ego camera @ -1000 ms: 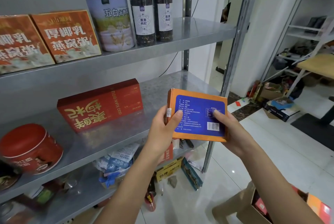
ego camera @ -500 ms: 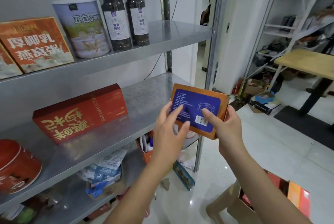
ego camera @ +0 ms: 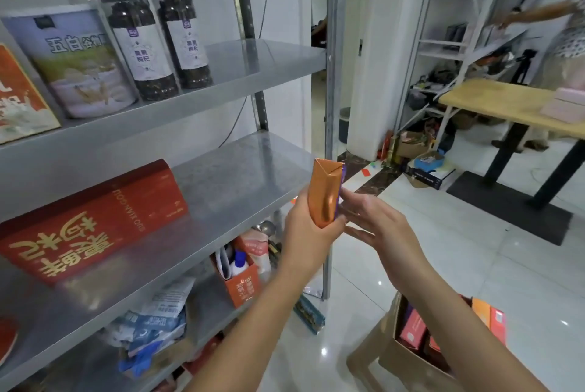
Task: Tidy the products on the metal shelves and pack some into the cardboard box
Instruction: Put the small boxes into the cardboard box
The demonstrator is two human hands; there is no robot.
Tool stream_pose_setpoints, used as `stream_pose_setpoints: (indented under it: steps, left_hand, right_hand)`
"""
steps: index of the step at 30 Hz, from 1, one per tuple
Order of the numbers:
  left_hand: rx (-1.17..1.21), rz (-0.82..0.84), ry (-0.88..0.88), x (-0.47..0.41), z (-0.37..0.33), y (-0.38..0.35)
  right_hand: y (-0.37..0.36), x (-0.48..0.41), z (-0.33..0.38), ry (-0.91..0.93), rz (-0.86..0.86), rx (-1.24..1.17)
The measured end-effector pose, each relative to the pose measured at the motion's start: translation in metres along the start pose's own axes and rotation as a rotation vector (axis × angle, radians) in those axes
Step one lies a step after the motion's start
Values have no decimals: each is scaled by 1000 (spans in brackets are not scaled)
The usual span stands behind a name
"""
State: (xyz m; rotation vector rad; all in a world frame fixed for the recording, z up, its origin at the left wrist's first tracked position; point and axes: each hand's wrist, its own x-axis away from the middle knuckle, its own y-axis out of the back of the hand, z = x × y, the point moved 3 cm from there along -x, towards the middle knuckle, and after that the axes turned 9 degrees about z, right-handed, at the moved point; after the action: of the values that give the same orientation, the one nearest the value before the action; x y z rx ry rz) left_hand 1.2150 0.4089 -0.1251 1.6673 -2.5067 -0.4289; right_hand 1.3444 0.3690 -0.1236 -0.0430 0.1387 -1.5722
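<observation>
Orange box (ego camera: 326, 192) gripped edge-on by my left hand (ego camera: 311, 233); right hand (ego camera: 380, 227) spread flat alongside, probably steadying it.

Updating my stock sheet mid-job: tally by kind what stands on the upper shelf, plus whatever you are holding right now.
Dark jars with silver lids: 2
White canister: 1
Red-orange box, cut off by the frame edge: 1
Orange box, gripped in the left hand: 1
Total: 5
</observation>
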Motion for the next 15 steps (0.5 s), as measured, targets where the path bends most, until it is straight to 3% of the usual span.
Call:
stream_pose_setpoints:
  steps: [2, 5, 10, 12, 15]
  left_hand:
    - [108, 34, 12, -5, -1, -1]
    - [349, 221, -20, -13, 4, -5]
    - [684, 494, -43, -21, 2, -22]
    - [727, 480, 7, -25, 2, -30]
    - [598, 315, 85, -40, 4, -34]
  right_hand:
    - [14, 1, 0, 27, -66, 78]
    - [49, 1, -5, 4, -204, 123]
    - [85, 10, 2, -80, 47, -225]
    - [93, 10, 3, -95, 21, -239]
    - [98, 8, 1, -142, -123, -304]
